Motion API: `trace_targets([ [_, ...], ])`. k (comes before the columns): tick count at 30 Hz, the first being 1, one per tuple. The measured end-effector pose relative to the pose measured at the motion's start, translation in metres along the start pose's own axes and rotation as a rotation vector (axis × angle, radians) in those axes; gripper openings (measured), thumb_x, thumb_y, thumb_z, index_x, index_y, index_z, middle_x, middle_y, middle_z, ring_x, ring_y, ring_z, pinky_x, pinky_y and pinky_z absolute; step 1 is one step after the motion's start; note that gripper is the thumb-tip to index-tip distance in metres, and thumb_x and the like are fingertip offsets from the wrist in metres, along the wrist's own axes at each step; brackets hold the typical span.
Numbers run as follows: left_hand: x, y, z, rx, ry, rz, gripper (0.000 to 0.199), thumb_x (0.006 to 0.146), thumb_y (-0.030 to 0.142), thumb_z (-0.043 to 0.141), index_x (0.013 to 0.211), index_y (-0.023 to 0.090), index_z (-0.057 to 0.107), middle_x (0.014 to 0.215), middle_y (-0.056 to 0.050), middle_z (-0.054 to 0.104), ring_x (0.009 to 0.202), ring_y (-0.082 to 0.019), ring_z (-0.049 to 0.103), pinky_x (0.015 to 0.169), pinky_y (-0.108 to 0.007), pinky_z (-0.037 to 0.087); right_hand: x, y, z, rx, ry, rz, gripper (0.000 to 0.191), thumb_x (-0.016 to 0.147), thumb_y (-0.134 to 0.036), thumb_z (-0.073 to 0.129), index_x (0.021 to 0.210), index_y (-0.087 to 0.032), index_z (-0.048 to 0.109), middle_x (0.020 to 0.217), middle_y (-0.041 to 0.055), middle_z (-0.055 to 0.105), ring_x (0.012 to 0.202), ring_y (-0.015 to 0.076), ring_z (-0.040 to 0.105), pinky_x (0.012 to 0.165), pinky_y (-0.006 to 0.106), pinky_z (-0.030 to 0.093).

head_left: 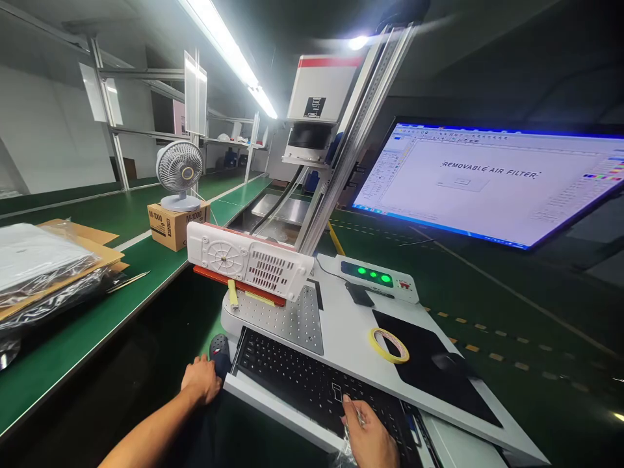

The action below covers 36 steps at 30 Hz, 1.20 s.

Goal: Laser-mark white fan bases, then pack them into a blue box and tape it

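Observation:
My right hand is closed over the black keyboard, thumb and fingers pinching a crumpled piece of clear plastic film. The keyboard lies in a pulled-out white drawer. My left hand is low, just left of the drawer's end and close to a dark shoe; its fingers bend away from view, so their grip is hidden. Above the perforated metal plate, a white plastic panel with a round grille and slots stands tilted on an orange-red piece.
A yellow tape roll lies beside a black mouse pad. A machine head hangs from a metal column. The monitor reads "REMOVABLE AIR FILTER". On the left bench are wrapped sheets, a carton and a fan.

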<state>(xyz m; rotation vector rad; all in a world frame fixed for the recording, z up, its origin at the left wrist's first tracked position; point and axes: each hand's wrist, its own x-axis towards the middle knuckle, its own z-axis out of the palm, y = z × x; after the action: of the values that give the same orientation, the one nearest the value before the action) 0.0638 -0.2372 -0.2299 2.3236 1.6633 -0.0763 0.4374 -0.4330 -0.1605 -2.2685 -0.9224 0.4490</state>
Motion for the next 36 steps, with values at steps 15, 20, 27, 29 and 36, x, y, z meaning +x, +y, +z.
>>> trace_targets([
  [15,0.002,-0.001,0.002,-0.004,0.001,-0.004,0.046,0.095,0.041,0.053,0.125,0.015,0.077,0.135,-0.024,0.067,0.129,-0.041,0.064,0.101,-0.054,0.056,0.002,0.005,0.004,-0.017,0.050,-0.054,0.054,0.091,-0.076,0.038,0.082,-0.031,0.068,0.086,0.0088,0.083,0.079,0.0328,0.076,0.070,0.037,0.052],
  [20,-0.002,0.001,-0.004,-0.008,-0.005,0.000,0.046,0.094,0.040,0.054,0.125,0.015,0.078,0.136,-0.024,0.067,0.129,-0.042,0.064,0.101,-0.055,0.057,0.004,0.005,0.005,-0.027,0.024,-0.017,0.056,0.089,-0.078,0.034,0.085,-0.032,0.066,0.091,0.0078,0.084,0.089,0.0348,0.076,0.079,0.039,0.052],
  [27,-0.009,0.003,-0.010,-0.031,0.009,0.001,0.047,0.094,0.039,0.055,0.124,0.013,0.078,0.137,-0.025,0.068,0.130,-0.042,0.064,0.104,-0.055,0.055,0.015,0.018,0.017,-0.023,0.088,-0.056,0.056,0.090,-0.079,0.035,0.084,-0.033,0.064,0.087,0.0071,0.083,0.083,0.0350,0.073,0.076,0.040,0.049],
  [29,-0.011,0.002,-0.010,-0.047,0.020,0.003,0.046,0.094,0.039,0.055,0.124,0.013,0.077,0.138,-0.025,0.068,0.131,-0.042,0.064,0.104,-0.055,0.055,0.018,0.022,0.018,-0.005,0.095,-0.062,0.058,0.090,-0.082,0.035,0.085,-0.033,0.065,0.087,0.0068,0.083,0.086,0.0351,0.074,0.077,0.039,0.050],
  [36,-0.018,-0.009,0.002,-0.211,0.122,-0.055,0.039,0.099,0.031,0.045,0.125,0.019,0.071,0.132,-0.017,0.071,0.126,-0.033,0.069,0.108,-0.046,0.053,0.003,0.010,0.007,0.079,0.088,-0.098,0.062,0.087,-0.085,0.039,0.084,-0.029,0.067,0.088,0.0083,0.083,0.086,0.0312,0.077,0.077,0.037,0.052],
])
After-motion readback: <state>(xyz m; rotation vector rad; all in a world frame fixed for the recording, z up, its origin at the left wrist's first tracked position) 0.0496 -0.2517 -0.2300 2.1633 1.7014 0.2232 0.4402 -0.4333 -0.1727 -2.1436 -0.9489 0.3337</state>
